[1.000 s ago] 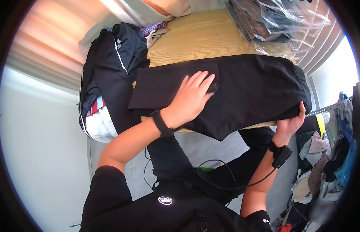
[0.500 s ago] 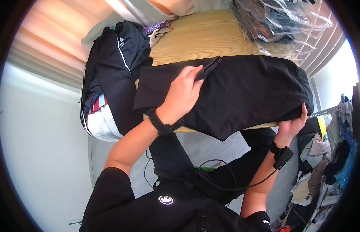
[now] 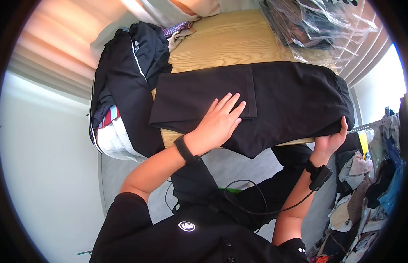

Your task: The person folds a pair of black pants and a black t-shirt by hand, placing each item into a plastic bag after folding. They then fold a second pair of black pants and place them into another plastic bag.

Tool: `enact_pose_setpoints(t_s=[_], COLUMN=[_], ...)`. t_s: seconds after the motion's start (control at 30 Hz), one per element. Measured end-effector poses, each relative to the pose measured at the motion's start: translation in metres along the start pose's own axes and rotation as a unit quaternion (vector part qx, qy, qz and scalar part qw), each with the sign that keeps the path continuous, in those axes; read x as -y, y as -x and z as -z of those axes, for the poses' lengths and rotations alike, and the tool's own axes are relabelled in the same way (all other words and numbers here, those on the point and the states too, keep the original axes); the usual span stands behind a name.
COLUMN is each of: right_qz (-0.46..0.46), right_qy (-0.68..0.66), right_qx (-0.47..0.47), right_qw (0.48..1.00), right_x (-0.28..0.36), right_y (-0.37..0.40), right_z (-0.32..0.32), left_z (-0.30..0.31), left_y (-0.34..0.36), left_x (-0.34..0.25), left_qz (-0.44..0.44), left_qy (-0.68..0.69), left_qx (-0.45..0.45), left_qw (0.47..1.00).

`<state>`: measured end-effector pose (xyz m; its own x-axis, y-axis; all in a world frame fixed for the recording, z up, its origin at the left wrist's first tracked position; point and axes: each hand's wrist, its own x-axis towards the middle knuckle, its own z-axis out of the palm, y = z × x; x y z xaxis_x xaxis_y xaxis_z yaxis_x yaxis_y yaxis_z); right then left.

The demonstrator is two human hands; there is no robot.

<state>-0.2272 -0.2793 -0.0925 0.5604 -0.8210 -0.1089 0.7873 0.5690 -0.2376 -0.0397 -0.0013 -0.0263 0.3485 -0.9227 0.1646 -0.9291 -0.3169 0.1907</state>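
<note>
In the head view, your left hand (image 3: 219,122) lies flat with its grip apart, fingers spread on the folded flap of the black fabric garment (image 3: 291,96). The garment is spread across the light wooden worktop (image 3: 226,41). Your right hand (image 3: 330,141) has its grip clamped on the garment's corner at the worktop's near edge.

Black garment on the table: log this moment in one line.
left hand flat on folded flap | right hand grips black garment edge at table front | dark clothes pile at left | bagged clothes at back
</note>
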Motion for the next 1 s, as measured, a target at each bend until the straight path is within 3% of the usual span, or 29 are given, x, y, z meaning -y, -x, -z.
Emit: enact_pose_setpoints(t_s=[0.13,0.23,0.3,0.43,0.5,0.6,0.63,0.67,0.73,0.8,0.9,1.0], right_qz=[-0.013,-0.012,-0.01,-0.005,-0.008,-0.009,-0.006,-0.004,0.004,0.014,0.011,0.051], right_qy=[-0.005,-0.006,-0.006,0.004,0.003,-0.001,0.006,0.014,0.031,0.047,0.07,0.095], right_qx=[0.023,0.017,0.011,0.017,0.023,0.024,0.013,0.002,-0.012,-0.027,-0.035,-0.086], right_qw=[1.0,1.0,1.0,1.0,1.0,1.0,1.0,1.0,0.999,0.998,0.997,0.99], right_x=[0.001,0.001,0.0,0.001,0.001,0.0,0.0,-0.001,-0.004,-0.006,-0.006,0.004], right_y=[-0.001,-0.001,-0.001,-0.002,-0.001,0.0,0.001,0.001,0.001,0.001,0.001,0.002], right_z=[0.002,0.002,0.001,0.001,0.002,0.0,-0.001,-0.002,-0.003,-0.003,-0.006,-0.004], left_z=[0.002,0.009,0.01,0.003,0.006,0.011,0.017,0.017,0.018,0.026,0.032,0.031], left_y=[-0.006,-0.013,-0.017,-0.024,-0.025,-0.025,-0.023,-0.018,-0.005,0.005,0.021,0.038], left_x=[0.002,0.003,0.003,0.019,0.022,0.02,0.019,0.019,0.015,0.01,0.005,0.005], left_qz=[-0.015,-0.016,0.035,0.045,0.058,0.106,0.102,0.103,0.003,0.008,-0.001,0.03], left_qy=[-0.004,-0.023,0.056,0.067,0.156,0.244,0.215,0.216,0.129,0.142,0.156,0.05], left_qx=[-0.049,-0.015,0.001,-0.002,-0.095,-0.116,-0.055,-0.055,0.016,0.086,0.093,0.065], left_qw=[0.999,1.0,0.998,0.997,0.981,0.957,0.97,0.969,0.992,0.986,0.983,0.996])
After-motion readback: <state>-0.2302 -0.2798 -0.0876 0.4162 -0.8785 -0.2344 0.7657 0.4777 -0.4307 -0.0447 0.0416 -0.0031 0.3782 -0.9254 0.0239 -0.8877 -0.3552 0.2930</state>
